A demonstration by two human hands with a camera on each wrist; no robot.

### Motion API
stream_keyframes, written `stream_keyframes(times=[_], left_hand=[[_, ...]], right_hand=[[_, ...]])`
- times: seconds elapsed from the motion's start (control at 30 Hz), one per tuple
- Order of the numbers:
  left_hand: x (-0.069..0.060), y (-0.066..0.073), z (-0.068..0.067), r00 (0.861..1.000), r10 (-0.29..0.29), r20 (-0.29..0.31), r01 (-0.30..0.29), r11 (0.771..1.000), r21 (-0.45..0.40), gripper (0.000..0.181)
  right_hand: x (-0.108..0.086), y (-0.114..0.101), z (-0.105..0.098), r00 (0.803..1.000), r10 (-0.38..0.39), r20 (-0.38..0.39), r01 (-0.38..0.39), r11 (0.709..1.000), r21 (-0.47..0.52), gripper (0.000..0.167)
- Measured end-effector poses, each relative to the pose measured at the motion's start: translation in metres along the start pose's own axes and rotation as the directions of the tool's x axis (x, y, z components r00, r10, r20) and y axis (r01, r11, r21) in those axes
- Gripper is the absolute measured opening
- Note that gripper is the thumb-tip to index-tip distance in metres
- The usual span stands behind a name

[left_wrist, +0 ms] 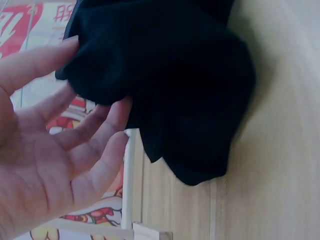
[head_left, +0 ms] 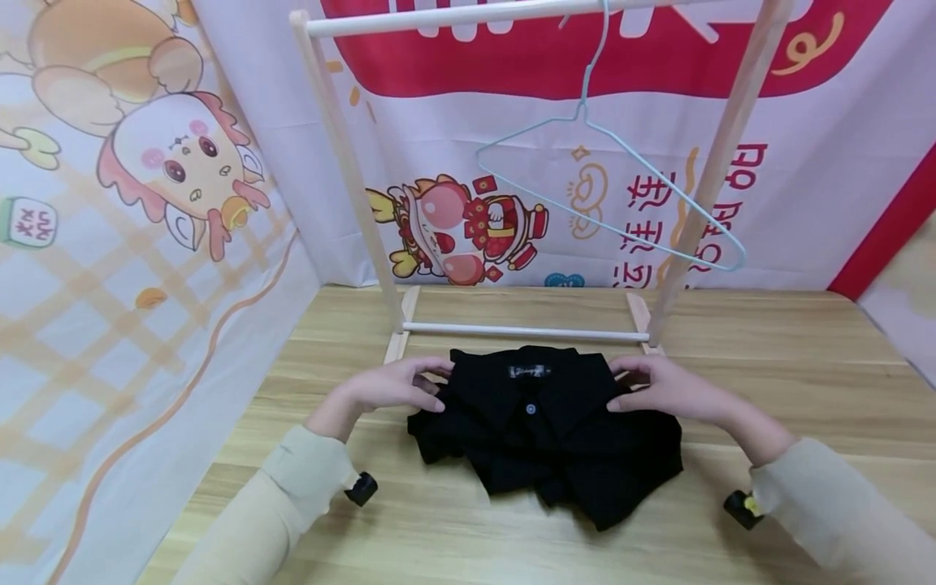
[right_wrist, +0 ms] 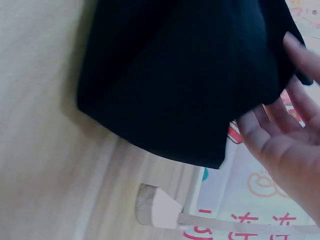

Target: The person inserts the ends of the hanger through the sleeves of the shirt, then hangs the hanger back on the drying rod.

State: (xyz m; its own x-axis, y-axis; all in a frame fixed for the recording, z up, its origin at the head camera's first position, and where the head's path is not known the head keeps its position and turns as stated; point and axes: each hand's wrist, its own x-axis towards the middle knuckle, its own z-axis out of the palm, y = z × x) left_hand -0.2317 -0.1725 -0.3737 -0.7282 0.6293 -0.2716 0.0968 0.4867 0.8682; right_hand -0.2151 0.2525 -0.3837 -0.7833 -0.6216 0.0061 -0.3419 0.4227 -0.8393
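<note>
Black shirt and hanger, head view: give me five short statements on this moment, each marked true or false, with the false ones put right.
1. The hanger hangs from the top bar of the rack. True.
2. The black shirt is on the hanger. False: it is off the hanger, in front of the rack.
3. The left hand and the right hand hold the shirt on opposite sides of its collar. True.
4. The collar label is turned out of sight. False: it shows in the head view.
5. The hanger is bright red. False: it is pale blue.
</note>
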Motion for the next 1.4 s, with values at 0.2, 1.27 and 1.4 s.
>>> stream_keyframes(times=[0.2,1.27,1.4], left_hand=[[-0.002,0.001,0.002,0.998,-0.05,-0.03,0.048,0.997,-0.057,0.052],[-0.027,0.059,0.007,0.792,0.341,-0.506,-0.407,0.913,-0.022,0.026],[-0.034,0.068,0.004,0.741,0.407,-0.534,-0.488,0.873,-0.012,0.028]], right_hand=[[-0.002,-0.014,0.003,0.997,0.076,-0.031,-0.078,0.996,-0.046,0.031],[-0.001,-0.066,0.019,0.762,-0.344,-0.548,0.324,0.936,-0.136,0.028],[-0.003,-0.075,0.017,0.735,-0.408,-0.541,0.404,0.905,-0.133,0.034]])
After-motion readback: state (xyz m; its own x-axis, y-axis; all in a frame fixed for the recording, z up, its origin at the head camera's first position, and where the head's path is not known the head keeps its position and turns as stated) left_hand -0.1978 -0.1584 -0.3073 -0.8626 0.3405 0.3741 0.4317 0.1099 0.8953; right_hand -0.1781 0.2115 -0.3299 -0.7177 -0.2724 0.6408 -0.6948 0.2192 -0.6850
